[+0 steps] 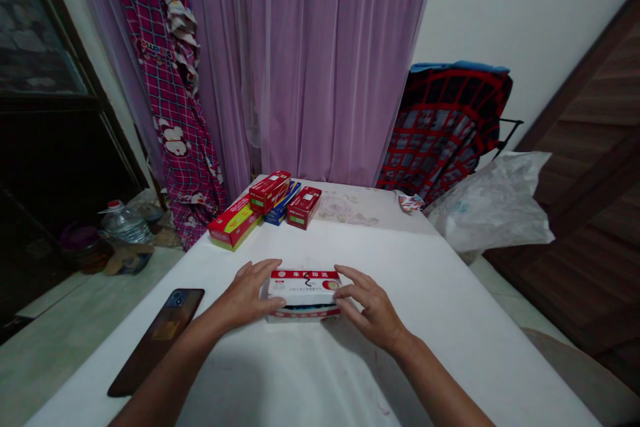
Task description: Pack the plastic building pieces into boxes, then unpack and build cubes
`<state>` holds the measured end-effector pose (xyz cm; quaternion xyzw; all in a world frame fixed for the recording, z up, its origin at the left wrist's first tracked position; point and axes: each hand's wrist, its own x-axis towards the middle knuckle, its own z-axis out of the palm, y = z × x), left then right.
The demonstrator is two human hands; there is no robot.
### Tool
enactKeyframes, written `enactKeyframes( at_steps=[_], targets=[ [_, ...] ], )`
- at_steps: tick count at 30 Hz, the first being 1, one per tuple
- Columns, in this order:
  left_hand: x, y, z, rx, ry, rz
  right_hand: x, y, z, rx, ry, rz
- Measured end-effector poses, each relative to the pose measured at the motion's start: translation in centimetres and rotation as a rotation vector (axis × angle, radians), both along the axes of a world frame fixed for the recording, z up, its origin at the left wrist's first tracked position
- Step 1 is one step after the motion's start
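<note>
A small white and red cardboard box (300,287) with Chinese lettering lies on the white table in front of me. Its lid is slightly raised along the near edge, and a dark gap shows there. My left hand (249,295) grips the left end, thumb at the near corner and fingers at the far one. On the opposite end, my right hand (369,307) presses its fingertips against the side and top of the lid. What lies inside the box is hidden.
Beyond the box stand a red and yellow carton (235,223), a blue carton (283,205) and two red cartons (304,207), one resting on others. A phone (157,340) lies by my left forearm. A plastic bag (493,203) hangs at the table's (425,320) right edge.
</note>
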<state>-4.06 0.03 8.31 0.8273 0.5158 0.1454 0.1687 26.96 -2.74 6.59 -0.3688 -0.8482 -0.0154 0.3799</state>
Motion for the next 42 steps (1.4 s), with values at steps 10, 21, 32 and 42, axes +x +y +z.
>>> enactKeyframes(
  at_steps=[10,21,32,42],
  targets=[
    [0.4,-0.4,-0.3,0.012,0.019,-0.012,1.4,2.8,-0.9,-0.383,-0.012,0.149],
    [0.1,-0.6,-1.2,0.073,0.035,-0.143,0.8,2.1,-0.4,-0.315,-0.154,0.172],
    [0.5,-2.6,-2.4,0.273,0.245,-0.157,0.7,0.5,-2.1,-0.042,-0.314,0.071],
    [1.1,-0.5,-2.8,0.038,-0.029,-0.078,0.9,1.8,-3.5,0.100,0.007,-0.089]
  ],
)
